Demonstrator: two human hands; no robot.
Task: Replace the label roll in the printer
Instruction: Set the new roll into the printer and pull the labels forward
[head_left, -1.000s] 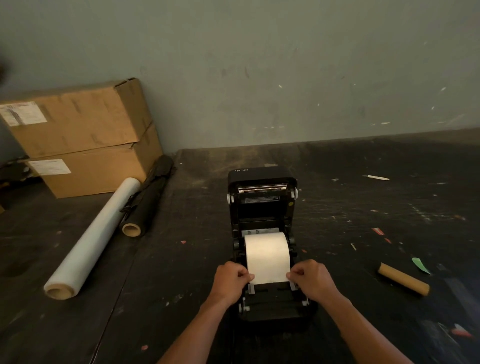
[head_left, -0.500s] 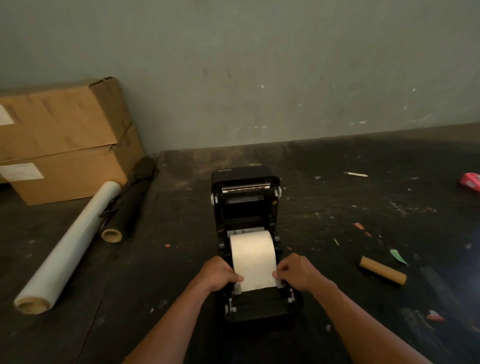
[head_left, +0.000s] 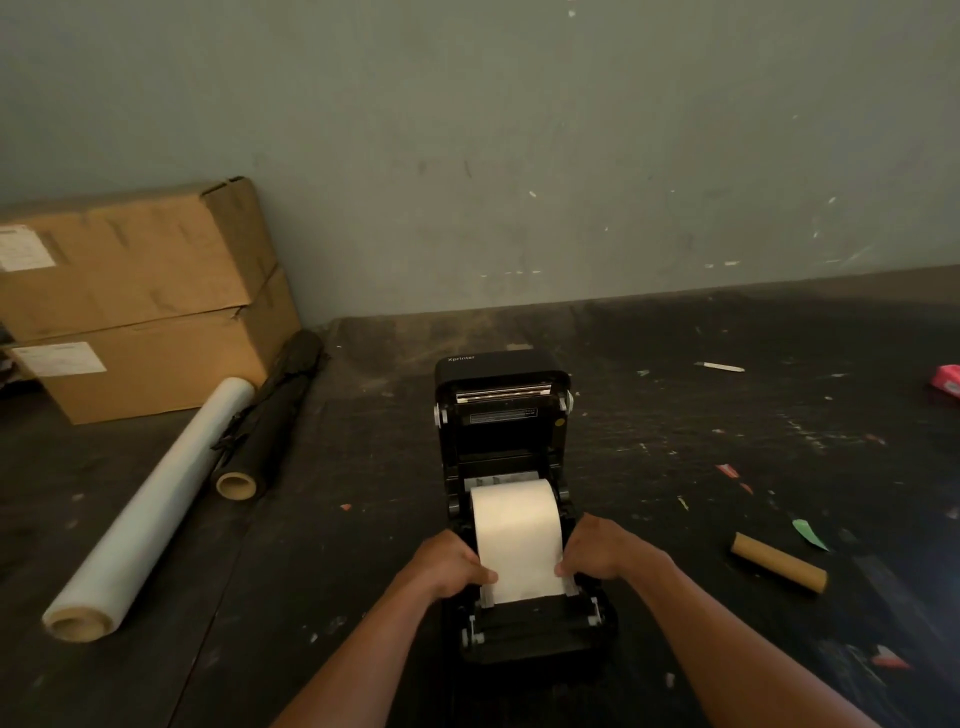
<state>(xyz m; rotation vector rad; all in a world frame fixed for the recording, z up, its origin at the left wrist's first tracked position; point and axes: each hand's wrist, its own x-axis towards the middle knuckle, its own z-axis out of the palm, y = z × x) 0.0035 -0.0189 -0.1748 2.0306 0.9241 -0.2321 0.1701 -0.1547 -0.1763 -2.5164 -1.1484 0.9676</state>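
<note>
A black label printer (head_left: 501, 415) stands on the dark table with its lid tipped up and back. A white label roll (head_left: 517, 525) sits in its bay, and the paper's free end runs forward over the front guides. My left hand (head_left: 449, 564) pinches the paper's left edge near the front. My right hand (head_left: 602, 551) pinches the right edge opposite it. Both sets of fingers are curled against the paper and the side guides. An empty brown cardboard core (head_left: 779, 562) lies on the table to the right of the printer.
Two stacked cardboard boxes (head_left: 140, 296) stand at the back left against the wall. A long white film roll (head_left: 156, 504) and a black roll (head_left: 270, 421) lie beside them. Paper scraps, a green scrap (head_left: 809, 535) and a pink object (head_left: 945, 382) litter the right side.
The view swung right and then partly back. Both hands stay on the paper's edges at the printer's front, holding much the same grip throughout.
</note>
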